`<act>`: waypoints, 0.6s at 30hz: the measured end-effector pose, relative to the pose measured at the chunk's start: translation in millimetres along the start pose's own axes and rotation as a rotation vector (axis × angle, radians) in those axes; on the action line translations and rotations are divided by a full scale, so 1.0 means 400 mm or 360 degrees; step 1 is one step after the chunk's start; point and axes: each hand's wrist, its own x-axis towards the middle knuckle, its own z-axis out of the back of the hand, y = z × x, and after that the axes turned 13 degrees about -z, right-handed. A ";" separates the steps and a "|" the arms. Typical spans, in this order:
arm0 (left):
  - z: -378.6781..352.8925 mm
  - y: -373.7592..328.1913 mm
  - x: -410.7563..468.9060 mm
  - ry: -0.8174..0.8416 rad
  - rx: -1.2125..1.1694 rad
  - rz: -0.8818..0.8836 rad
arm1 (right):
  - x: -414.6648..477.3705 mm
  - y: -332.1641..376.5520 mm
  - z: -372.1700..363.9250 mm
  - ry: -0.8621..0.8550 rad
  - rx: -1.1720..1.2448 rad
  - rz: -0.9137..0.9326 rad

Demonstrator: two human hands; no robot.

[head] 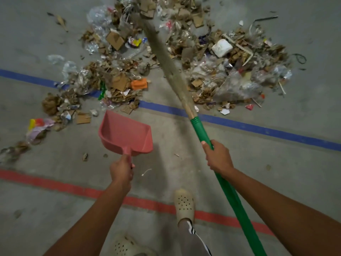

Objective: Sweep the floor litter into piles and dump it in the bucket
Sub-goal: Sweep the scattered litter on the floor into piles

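Across the top half of the frame, the litter (236,56) lies in a wide, messy heap on the grey floor (276,172). It is brown cardboard bits, clear plastic bags, a white foam chunk (221,48) and an orange scrap (139,84). Some covers the blue line (258,129). My left hand (121,169) grips the pink dustpan (127,133) by its handle. My right hand (218,157) holds the green broom (230,191), with its brush end over the heap.

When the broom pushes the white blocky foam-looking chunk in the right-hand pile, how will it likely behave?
The white blocky chunk looks like foam, so probably light for its size, apt to skid ahead of the green-handled broom. Its flat faces suggest it would tumble rather than roll. Resting atop loose cardboard scraps, it may slide off sideways.
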 end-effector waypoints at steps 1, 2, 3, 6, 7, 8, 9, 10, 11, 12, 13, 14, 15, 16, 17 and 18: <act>0.017 0.015 -0.002 -0.0023 0.0018 0.0009 | -0.023 -0.003 -0.028 0.0058 -0.0052 0.0022; 0.037 0.034 -0.003 -0.0042 0.0028 0.0024 | -0.050 -0.005 -0.057 0.0121 -0.0101 0.0042; 0.061 0.057 -0.005 -0.0058 0.0028 0.0044 | -0.078 -0.009 -0.088 0.0190 -0.0137 0.0070; 0.142 0.133 -0.023 -0.0132 0.0010 0.0139 | -0.162 -0.025 -0.184 0.0408 -0.0263 0.0162; 0.173 0.161 -0.030 -0.0171 0.0008 0.0171 | -0.184 -0.034 -0.219 0.0475 -0.0326 0.0188; 0.205 0.189 -0.038 -0.0217 0.0003 0.0203 | -0.204 -0.040 -0.252 0.0539 -0.0414 0.0211; 0.238 0.217 -0.046 -0.0261 -0.0003 0.0234 | -0.223 -0.045 -0.287 0.0597 -0.0521 0.0239; 0.272 0.245 -0.054 -0.0301 -0.0008 0.0268 | -0.238 -0.049 -0.321 0.0652 -0.0628 0.0265; 0.307 0.273 -0.062 -0.0335 -0.0012 0.0303 | -0.251 -0.051 -0.355 0.0706 -0.0721 0.0288; 0.341 0.299 -0.069 -0.0368 -0.0021 0.0340 | -0.262 -0.047 -0.387 0.0759 -0.0814 0.0305; 0.377 0.325 -0.075 -0.0399 -0.0035 0.0376 | -0.271 -0.038 -0.417 0.0801 -0.0905 0.0315; 0.410 0.347 -0.080 -0.0431 -0.0052 0.0406 | -0.275 -0.029 -0.444 0.0830 -0.0985 0.0299; 0.444 0.366 -0.083 -0.0465 -0.0068 0.0427 | -0.275 -0.019 -0.468 0.0852 -0.1040 0.0269; 0.475 0.383 -0.084 -0.0500 -0.0087 0.0441 | -0.273 -0.006 -0.488 0.0855 -0.1059 0.0225; 0.505 0.398 -0.083 -0.0527 -0.0109 0.0446 | -0.268 0.007 -0.504 0.0833 -0.1027 0.0159; 0.531 0.408 -0.081 -0.0544 -0.0132 0.0449 | -0.264 0.020 -0.516 0.0785 -0.0903 0.0056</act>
